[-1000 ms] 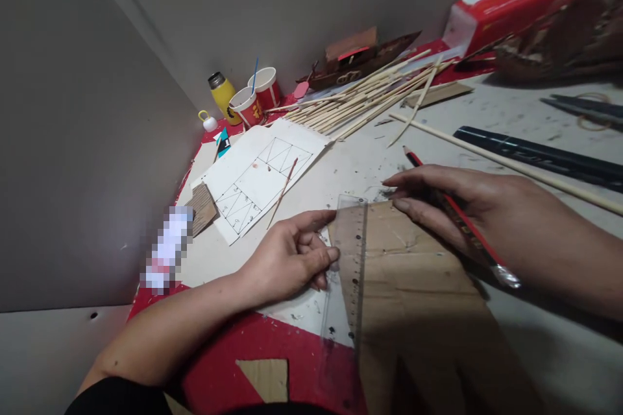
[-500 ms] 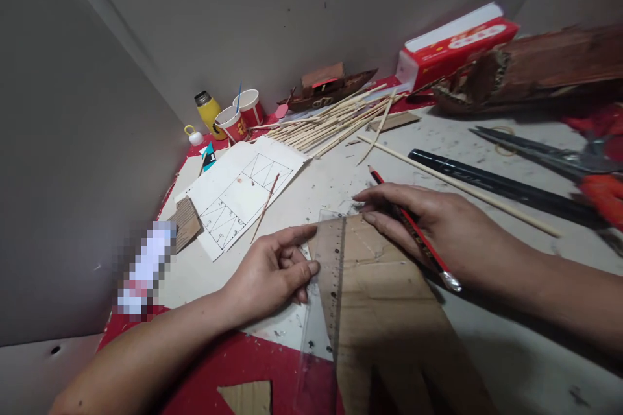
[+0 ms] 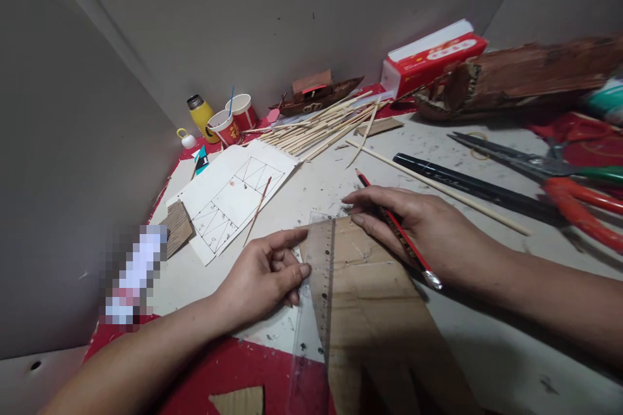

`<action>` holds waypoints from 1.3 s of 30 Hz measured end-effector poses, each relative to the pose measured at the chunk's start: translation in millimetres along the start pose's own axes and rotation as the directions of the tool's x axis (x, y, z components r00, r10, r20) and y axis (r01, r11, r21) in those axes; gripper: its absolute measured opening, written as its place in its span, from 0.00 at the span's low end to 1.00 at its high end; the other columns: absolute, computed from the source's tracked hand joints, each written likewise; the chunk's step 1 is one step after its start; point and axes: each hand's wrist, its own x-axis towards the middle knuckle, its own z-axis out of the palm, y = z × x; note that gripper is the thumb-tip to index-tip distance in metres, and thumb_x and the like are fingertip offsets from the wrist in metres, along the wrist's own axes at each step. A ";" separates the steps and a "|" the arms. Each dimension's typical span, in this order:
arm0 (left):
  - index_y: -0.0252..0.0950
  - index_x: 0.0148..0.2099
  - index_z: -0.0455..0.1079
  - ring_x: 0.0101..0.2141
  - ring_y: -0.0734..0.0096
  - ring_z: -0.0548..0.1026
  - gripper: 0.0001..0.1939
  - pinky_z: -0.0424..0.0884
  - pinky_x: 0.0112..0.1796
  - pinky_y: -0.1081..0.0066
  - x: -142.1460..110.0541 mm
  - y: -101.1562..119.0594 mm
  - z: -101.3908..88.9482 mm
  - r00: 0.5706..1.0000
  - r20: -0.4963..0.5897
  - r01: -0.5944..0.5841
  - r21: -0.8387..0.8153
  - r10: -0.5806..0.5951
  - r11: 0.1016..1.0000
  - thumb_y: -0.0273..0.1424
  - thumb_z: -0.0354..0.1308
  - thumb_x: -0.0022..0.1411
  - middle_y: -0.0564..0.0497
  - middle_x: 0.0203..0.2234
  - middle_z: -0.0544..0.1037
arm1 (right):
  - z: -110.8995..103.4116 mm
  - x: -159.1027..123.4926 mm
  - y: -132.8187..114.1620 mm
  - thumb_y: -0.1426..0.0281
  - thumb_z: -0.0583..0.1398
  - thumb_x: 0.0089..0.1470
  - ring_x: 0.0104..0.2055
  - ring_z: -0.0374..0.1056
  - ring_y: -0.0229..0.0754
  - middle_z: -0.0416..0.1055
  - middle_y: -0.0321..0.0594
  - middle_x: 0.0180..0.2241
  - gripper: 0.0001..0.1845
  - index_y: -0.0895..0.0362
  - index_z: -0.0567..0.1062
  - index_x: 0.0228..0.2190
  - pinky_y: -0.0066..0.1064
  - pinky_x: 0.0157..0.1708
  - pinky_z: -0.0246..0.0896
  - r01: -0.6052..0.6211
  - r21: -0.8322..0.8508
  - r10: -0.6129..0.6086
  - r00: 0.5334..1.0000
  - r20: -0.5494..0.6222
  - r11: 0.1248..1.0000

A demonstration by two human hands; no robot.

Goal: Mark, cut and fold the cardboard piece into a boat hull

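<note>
A clear plastic ruler (image 3: pixel 318 285) lies along the left part of a brown cardboard piece (image 3: pixel 374 298), overhanging its edge. My left hand (image 3: pixel 265 272) grips the ruler's left edge near its far end, index finger and thumb against it, the other fingers curled under. My right hand (image 3: pixel 413 224) rests over the cardboard's far right corner, fingertips at its far edge. Tucked in that hand is a red and black pencil (image 3: pixel 403 237), its tip pointing away and its silver end toward me. The cardboard's near end falls in shadow and has dark cut-outs.
Left of the ruler lies a truss drawing (image 3: pixel 238 198) with a thin stick on it. Behind are bamboo sticks (image 3: pixel 326 126), paper cups (image 3: pixel 226 130), a yellow bottle (image 3: pixel 202 118) and a model boat (image 3: pixel 314 92). Scissors (image 3: pixel 545 168) and a black tube (image 3: pixel 467 188) lie to the right.
The camera view has swung to the right, so the scene shifts left and the scissors come more fully into view. Both hands keep nearly the same places on the ruler and cardboard.
</note>
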 end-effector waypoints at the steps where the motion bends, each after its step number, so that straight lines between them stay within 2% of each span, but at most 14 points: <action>1: 0.27 0.62 0.63 0.17 0.80 0.69 0.30 0.66 0.21 0.77 -0.1 0.1 0.1 1.000 0.000 -0.002 0.001 0.002 1.000 0.30 0.63 0.59 0.59 0.20 0.69 | -0.3 0.0 -0.3 0.62 0.54 0.60 0.38 0.75 0.56 0.78 0.49 0.37 0.16 0.56 0.77 0.42 0.48 0.37 0.69 0.000 0.000 0.000 1.000 0.001 1.000; 12: 0.32 0.61 0.65 0.19 0.80 0.69 0.29 0.68 0.24 0.75 -3.0 5.2 -0.8 1.000 -0.021 0.008 0.066 -0.007 0.998 0.34 0.64 0.60 0.58 0.24 0.69 | -6.1 2.4 -8.1 0.67 0.56 0.60 0.41 0.75 0.51 0.79 0.48 0.39 0.13 0.56 0.77 0.43 0.42 0.42 0.68 -0.033 -0.035 0.033 0.999 0.011 0.999; 14: 0.33 0.60 0.67 0.20 0.80 0.70 0.26 0.68 0.24 0.75 -5.3 5.8 -2.1 1.000 -0.028 0.001 0.136 0.003 0.991 0.36 0.62 0.61 0.56 0.26 0.71 | -7.0 3.5 -8.3 0.68 0.56 0.60 0.42 0.75 0.51 0.79 0.49 0.40 0.14 0.58 0.77 0.44 0.41 0.44 0.67 -0.042 -0.036 0.043 0.999 0.014 0.998; 16: 0.34 0.56 0.70 0.24 0.76 0.74 0.21 0.71 0.27 0.73 -8.9 6.2 -4.7 0.991 -0.059 -0.097 0.321 0.122 0.942 0.36 0.60 0.64 0.52 0.29 0.75 | -7.9 4.5 -8.4 0.69 0.56 0.60 0.44 0.74 0.50 0.79 0.49 0.41 0.14 0.58 0.78 0.45 0.39 0.44 0.66 -0.051 -0.050 0.052 0.998 0.020 0.997; 17: 0.34 0.54 0.72 0.28 0.73 0.76 0.18 0.73 0.30 0.71 -10.6 6.4 -6.6 0.970 -0.062 -0.184 0.451 0.236 0.874 0.35 0.59 0.65 0.50 0.31 0.77 | -8.4 5.0 -8.6 0.69 0.56 0.60 0.44 0.74 0.50 0.79 0.48 0.41 0.15 0.57 0.77 0.46 0.39 0.45 0.66 -0.055 -0.061 0.056 0.998 0.026 0.997; 18: 0.35 0.52 0.73 0.33 0.71 0.78 0.15 0.74 0.34 0.70 -11.8 6.6 -8.6 0.926 -0.040 -0.283 0.581 0.374 0.763 0.33 0.58 0.65 0.48 0.34 0.79 | -8.9 5.5 -9.1 0.69 0.56 0.60 0.44 0.74 0.50 0.79 0.48 0.41 0.15 0.57 0.77 0.46 0.38 0.44 0.66 -0.059 -0.074 0.061 0.998 0.034 0.996; 20: 0.36 0.52 0.73 0.41 0.67 0.78 0.13 0.76 0.41 0.67 -11.4 7.7 -11.9 0.803 0.095 -0.437 0.765 0.589 0.473 0.28 0.57 0.66 0.44 0.41 0.80 | -10.0 6.6 -10.4 0.70 0.56 0.60 0.44 0.73 0.50 0.79 0.47 0.41 0.15 0.57 0.77 0.46 0.38 0.44 0.65 -0.061 -0.089 0.066 0.997 0.051 0.994; 21: 0.36 0.54 0.71 0.45 0.65 0.77 0.15 0.75 0.45 0.65 -9.6 8.4 -12.7 0.750 0.183 -0.481 0.811 0.636 0.334 0.26 0.57 0.66 0.43 0.45 0.79 | -10.5 7.1 -11.2 0.71 0.56 0.59 0.44 0.73 0.51 0.79 0.47 0.41 0.15 0.57 0.77 0.46 0.38 0.43 0.65 -0.061 -0.092 0.066 0.996 0.057 0.994; 23: 0.35 0.60 0.67 0.55 0.60 0.72 0.20 0.72 0.53 0.59 -2.9 9.8 -11.9 0.699 0.352 -0.530 0.839 0.623 0.121 0.26 0.56 0.66 0.39 0.54 0.75 | -11.5 7.6 -12.7 0.73 0.57 0.59 0.44 0.73 0.51 0.79 0.47 0.41 0.15 0.57 0.77 0.46 0.38 0.43 0.64 -0.060 -0.092 0.066 0.996 0.062 0.994; 25: 0.32 0.65 0.60 0.62 0.55 0.63 0.25 0.67 0.58 0.52 6.0 10.1 -9.1 0.698 0.470 -0.562 0.827 0.540 0.005 0.29 0.55 0.67 0.37 0.60 0.69 | -12.3 7.5 -13.8 0.74 0.57 0.59 0.44 0.73 0.50 0.79 0.46 0.41 0.15 0.57 0.77 0.47 0.37 0.44 0.64 -0.065 -0.090 0.071 0.996 0.063 0.994; 26: 0.32 0.66 0.58 0.64 0.53 0.59 0.27 0.65 0.60 0.50 10.4 9.5 -7.7 0.703 0.504 -0.576 0.818 0.501 -0.015 0.31 0.54 0.68 0.37 0.62 0.67 | -12.7 7.2 -14.1 0.74 0.57 0.58 0.44 0.73 0.50 0.79 0.46 0.41 0.16 0.58 0.76 0.47 0.37 0.44 0.64 -0.068 -0.089 0.073 0.995 0.063 0.994; 28: 0.31 0.68 0.55 0.66 0.53 0.57 0.28 0.63 0.61 0.49 17.4 7.0 -6.3 0.714 0.519 -0.591 0.807 0.469 0.007 0.33 0.53 0.69 0.37 0.64 0.64 | -13.3 6.4 -14.6 0.76 0.58 0.57 0.45 0.73 0.50 0.79 0.46 0.42 0.16 0.58 0.76 0.47 0.37 0.44 0.64 -0.066 -0.089 0.071 0.996 0.058 0.994; 32: 0.34 0.69 0.52 0.66 0.56 0.57 0.30 0.62 0.62 0.50 21.8 0.2 -10.0 0.719 0.498 -0.605 0.792 0.485 0.083 0.33 0.53 0.68 0.38 0.64 0.63 | -14.4 5.6 -14.5 0.78 0.58 0.56 0.46 0.71 0.51 0.78 0.48 0.42 0.17 0.58 0.77 0.46 0.37 0.45 0.65 -0.050 -0.096 0.054 0.997 0.046 0.994; 39: 0.37 0.69 0.53 0.65 0.55 0.59 0.32 0.62 0.61 0.49 22.4 -4.2 -16.4 0.698 0.493 -0.634 0.763 0.519 0.127 0.33 0.57 0.66 0.39 0.64 0.64 | -16.4 6.7 -14.5 0.76 0.58 0.57 0.46 0.71 0.51 0.78 0.47 0.41 0.17 0.56 0.77 0.47 0.37 0.44 0.63 -0.072 -0.119 0.083 0.992 0.092 0.990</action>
